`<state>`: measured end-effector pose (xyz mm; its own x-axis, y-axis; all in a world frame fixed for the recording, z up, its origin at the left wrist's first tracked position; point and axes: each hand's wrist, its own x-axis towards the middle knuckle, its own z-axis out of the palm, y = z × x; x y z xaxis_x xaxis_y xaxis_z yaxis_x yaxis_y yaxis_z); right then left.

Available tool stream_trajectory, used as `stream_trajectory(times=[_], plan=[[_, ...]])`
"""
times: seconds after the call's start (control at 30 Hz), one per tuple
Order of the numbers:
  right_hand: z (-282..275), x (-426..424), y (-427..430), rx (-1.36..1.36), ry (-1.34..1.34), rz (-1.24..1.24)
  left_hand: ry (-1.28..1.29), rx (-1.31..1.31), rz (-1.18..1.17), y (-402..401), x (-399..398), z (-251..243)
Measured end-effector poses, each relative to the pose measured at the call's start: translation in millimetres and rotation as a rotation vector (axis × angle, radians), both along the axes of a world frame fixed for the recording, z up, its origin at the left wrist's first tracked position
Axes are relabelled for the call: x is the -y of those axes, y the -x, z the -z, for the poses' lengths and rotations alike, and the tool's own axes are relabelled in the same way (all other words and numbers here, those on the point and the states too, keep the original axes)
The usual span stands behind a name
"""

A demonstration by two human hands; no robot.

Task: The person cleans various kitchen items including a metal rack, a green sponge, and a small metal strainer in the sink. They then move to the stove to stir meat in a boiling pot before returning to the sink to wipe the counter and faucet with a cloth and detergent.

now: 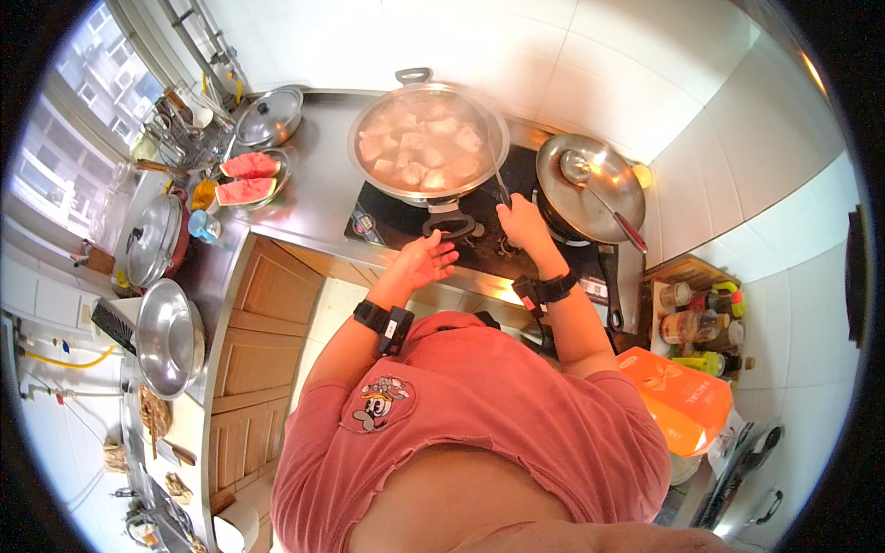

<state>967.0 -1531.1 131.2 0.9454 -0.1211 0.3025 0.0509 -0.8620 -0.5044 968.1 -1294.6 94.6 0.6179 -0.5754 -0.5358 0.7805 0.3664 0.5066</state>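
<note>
A large steel pot stands on the left side of the black gas stove, full of pale meat chunks in steaming liquid. My right hand grips the dark handle of a thin metal utensil that reaches over the pot's right rim; its working end is hidden in the pot. Just below the pot's near loop handle, my left hand is held palm up with fingers apart, holding nothing. Whether its fingertips touch that handle is hard to tell.
On the right burner sits a wok with a red-handled ladle inside. Watermelon pieces, a lidded pan, a blue-lidded jar and a steel bowl line the left counter. Bottles and an orange tissue pack are at right.
</note>
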Motion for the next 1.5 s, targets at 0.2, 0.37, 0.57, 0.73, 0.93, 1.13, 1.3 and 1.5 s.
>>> stream_trajectory(times=[0.2, 0.37, 0.57, 0.73, 0.93, 1.13, 1.3, 1.5], plan=[[-22.2, -18.0, -3.9, -0.076, 0.130, 0.045, -0.030, 0.031, -0.018, 0.5, -1.8, -4.5], [-28.0, -29.5, -17.5, 0.021, 0.391, -0.026, -0.011, 0.000, 0.000, -2.6, -1.8, -1.6], [-25.3, -22.0, -10.6, 0.012, 0.542, -0.064, -0.016, 0.014, -0.030, -0.8, 0.2, -0.8], [-24.4, 0.7, 13.2, 0.000, 0.629, -0.075, -0.031, -0.017, -0.042, -3.1, 1.3, -0.7], [-40.1, 14.4, 32.0, -0.045, 0.499, -0.029, 0.021, -0.020, -0.043, -1.7, -1.5, -1.6], [-66.5, 35.5, 38.4, 0.057, 0.307, -0.006, 0.088, -0.084, -0.047, -3.0, -0.4, -4.0], [-101.4, 34.7, 50.9, -0.124, 0.002, -0.044, 0.225, -0.277, -0.092, -12.1, -2.6, -4.0], [-94.9, 18.3, 51.9, -0.132, 0.134, -0.115, 0.297, -0.315, -0.112, -14.3, -6.2, -2.5]])
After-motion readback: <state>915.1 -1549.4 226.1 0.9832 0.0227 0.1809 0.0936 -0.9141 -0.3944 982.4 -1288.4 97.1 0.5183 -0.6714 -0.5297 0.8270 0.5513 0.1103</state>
